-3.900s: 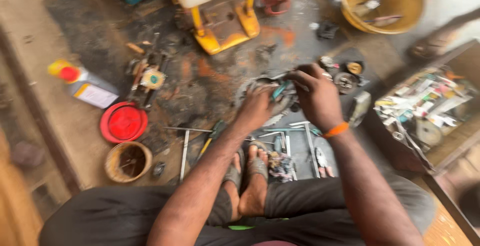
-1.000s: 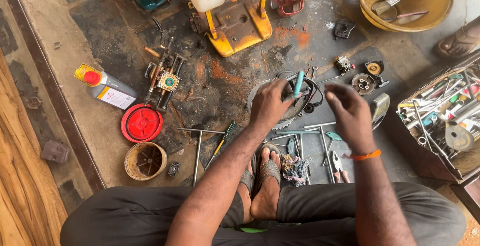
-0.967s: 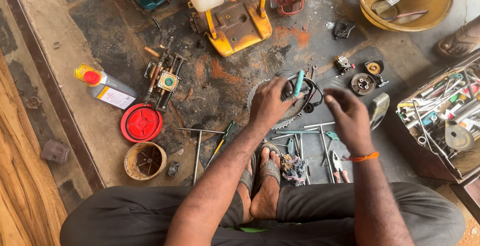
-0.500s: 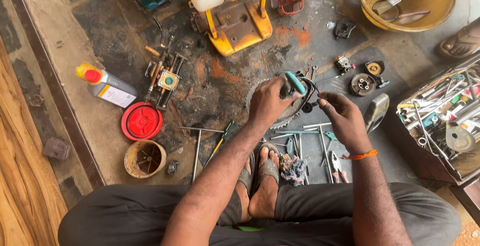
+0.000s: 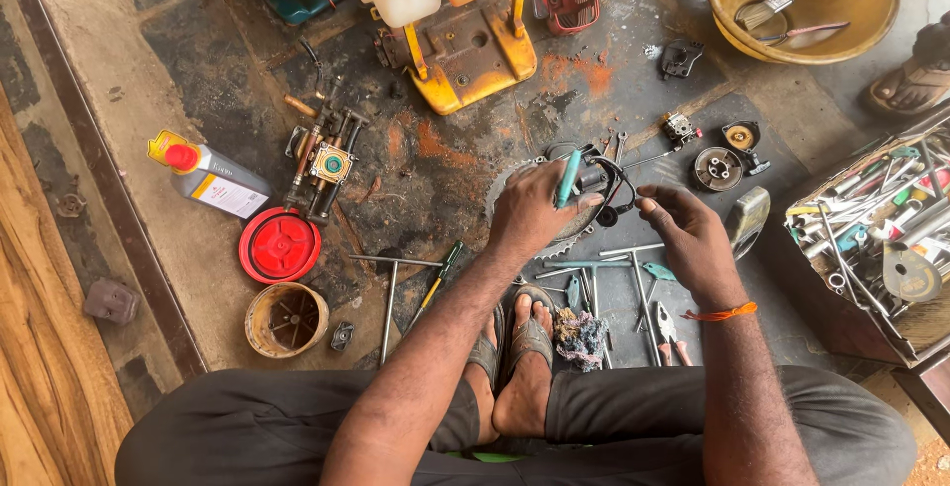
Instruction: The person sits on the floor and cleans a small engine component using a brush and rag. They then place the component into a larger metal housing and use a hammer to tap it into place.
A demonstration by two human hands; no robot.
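My left hand (image 5: 534, 211) grips a teal-handled tool (image 5: 568, 177) and rests on a round toothed metal part (image 5: 515, 189) lying on the oily floor. Black wires (image 5: 618, 184) loop off that part just right of the tool. Beside them hovers my right hand (image 5: 688, 237), fingers curled, thumb and forefinger pinched near the wires; what they pinch is too small to tell. An orange band is around that wrist. My sandalled feet (image 5: 515, 357) sit below the part.
T-handle wrenches and pliers (image 5: 633, 293) lie by my feet with a rag (image 5: 580, 336). A red cap (image 5: 279, 246), small tan bucket (image 5: 287, 320), oil bottle (image 5: 208, 177) and carburettor (image 5: 327, 164) lie left. Yellow machine frame (image 5: 465, 46) ahead, tool crate (image 5: 876, 239) right, tan bowl (image 5: 802, 1) far right.
My left hand has tilted the teal-handled tool more upright on the toothed part. My right hand has risen from the floor tools toward the wires. The camera steadied.
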